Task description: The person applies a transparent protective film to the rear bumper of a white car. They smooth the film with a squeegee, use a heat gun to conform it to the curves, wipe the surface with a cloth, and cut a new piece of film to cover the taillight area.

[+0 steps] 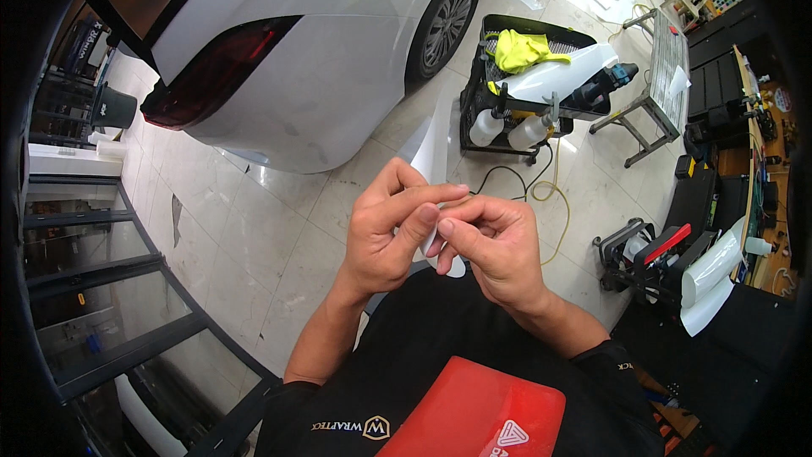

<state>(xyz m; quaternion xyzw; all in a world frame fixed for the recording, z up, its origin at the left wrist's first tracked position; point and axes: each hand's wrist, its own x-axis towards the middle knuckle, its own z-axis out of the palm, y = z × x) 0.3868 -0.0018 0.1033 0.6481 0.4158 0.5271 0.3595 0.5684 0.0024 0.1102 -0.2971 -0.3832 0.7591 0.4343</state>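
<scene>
A thin white sheet of film (434, 142) hangs in front of me, its upper part narrow and curved, its lower end showing beneath my fingers. My left hand (391, 224) is closed in a pinch on the film, thumb against bent fingers. Right beside it, my right hand (501, 256) also pinches, its thumb and fingertips meeting those of the left at the film's edge. Whether a smaller piece lies between the fingertips is hidden. Below the hands, a flat red thing with rounded corners (478, 410) lies against my black shirt.
A white car (347, 76) stands ahead on the left. Beyond my right hand is a black cart (584, 34) with a yellow-green cloth (520, 51) and spray bottles (530, 131). A hose (564, 218) crosses the tiled floor. A step platform (655, 76) and wheeled seat (639, 254) stand right.
</scene>
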